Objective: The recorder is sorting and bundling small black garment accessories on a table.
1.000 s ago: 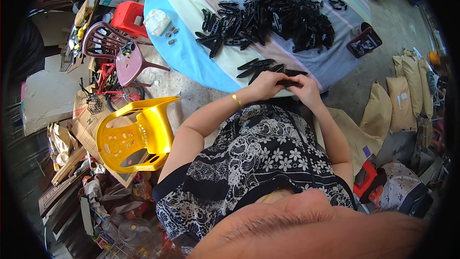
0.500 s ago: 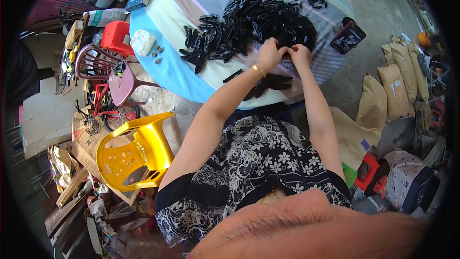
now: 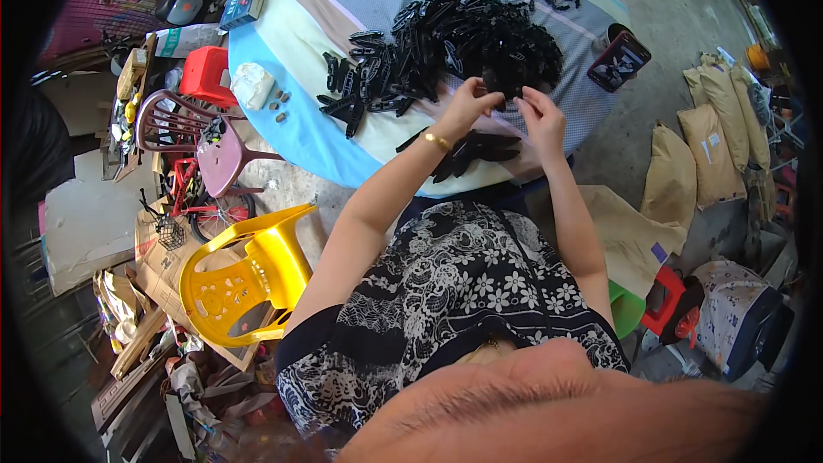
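both hands, left hand [image 3: 467, 107] and right hand [image 3: 540, 116], pinch one small black part [image 3: 506, 96] together at the near rim of the black parts pile [image 3: 454, 43] on the desk [image 3: 343, 9]. a smaller heap [image 3: 476, 147] lies nearer the desk edge than the pile. the hands have lifted from that heap toward the pile.

- A black plastic part [image 3: 501, 86] is pinched at the near edge of the big black pile [image 3: 463, 39].
- A smaller heap of parts [image 3: 471, 150] is laid just nearer than that pile.
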The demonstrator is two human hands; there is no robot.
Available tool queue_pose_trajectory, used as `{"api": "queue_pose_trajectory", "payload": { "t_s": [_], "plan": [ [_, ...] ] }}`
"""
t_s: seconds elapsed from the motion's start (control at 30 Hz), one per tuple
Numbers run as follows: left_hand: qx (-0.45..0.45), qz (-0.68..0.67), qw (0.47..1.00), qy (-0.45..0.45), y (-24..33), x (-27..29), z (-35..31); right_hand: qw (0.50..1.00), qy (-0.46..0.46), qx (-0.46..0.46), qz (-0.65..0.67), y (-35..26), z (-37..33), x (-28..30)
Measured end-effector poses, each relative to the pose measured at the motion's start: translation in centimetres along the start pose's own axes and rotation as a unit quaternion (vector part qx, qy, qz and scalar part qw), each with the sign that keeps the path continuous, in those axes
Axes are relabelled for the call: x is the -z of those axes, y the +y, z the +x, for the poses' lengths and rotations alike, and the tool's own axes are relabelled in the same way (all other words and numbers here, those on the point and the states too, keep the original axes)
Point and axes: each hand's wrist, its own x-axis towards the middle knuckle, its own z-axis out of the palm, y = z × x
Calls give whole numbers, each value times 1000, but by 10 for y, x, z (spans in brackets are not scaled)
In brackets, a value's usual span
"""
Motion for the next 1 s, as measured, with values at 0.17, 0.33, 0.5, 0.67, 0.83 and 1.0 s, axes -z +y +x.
{"api": "queue_pose_trajectory", "payload": {
  "t_s": [0.17,0.33,0.5,0.67,0.83,1.0],
  "plan": [
    [-10,-100,992,-83,7,1,-55,988,-26,137,-70,-35,-22,0],
    [-31,-107,989,-97,4,4,-73,977,-57,198,-54,-45,-32,-7],
    [-29,-123,988,-92,4,8,-88,951,-80,278,-114,-57,-37,-4],
    [-24,-127,988,-81,6,12,-95,925,-95,327,-170,-59,-42,-2],
    [-14,-118,991,-59,7,8,-103,898,-121,369,-208,-68,-46,3],
    [-20,-59,998,-26,12,6,-106,959,-128,229,-104,-59,-55,-4]
  ]
}}
